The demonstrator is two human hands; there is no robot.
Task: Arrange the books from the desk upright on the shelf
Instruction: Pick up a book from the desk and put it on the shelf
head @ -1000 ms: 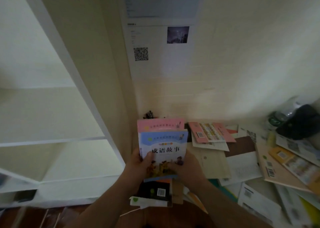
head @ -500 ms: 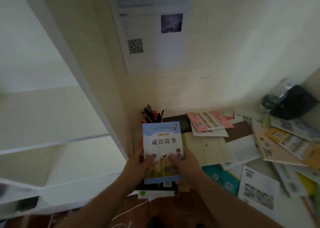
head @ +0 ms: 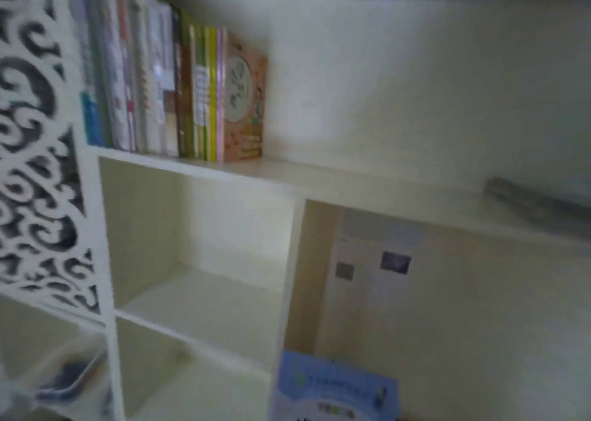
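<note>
One row of upright books (head: 172, 88) stands on the top shelf (head: 351, 180) at upper left; blur hides the exact count, roughly a dozen spines. One blue book (head: 335, 388) shows at the bottom edge. Two open cubbies (head: 204, 238) sit mid-frame. One paper sheet (head: 377, 260) hangs on the wall. No hands are visible.

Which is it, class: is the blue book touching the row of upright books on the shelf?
Apart. The head view shows the blue book at the bottom edge, far below the row of upright books, with empty compartments between.
</note>
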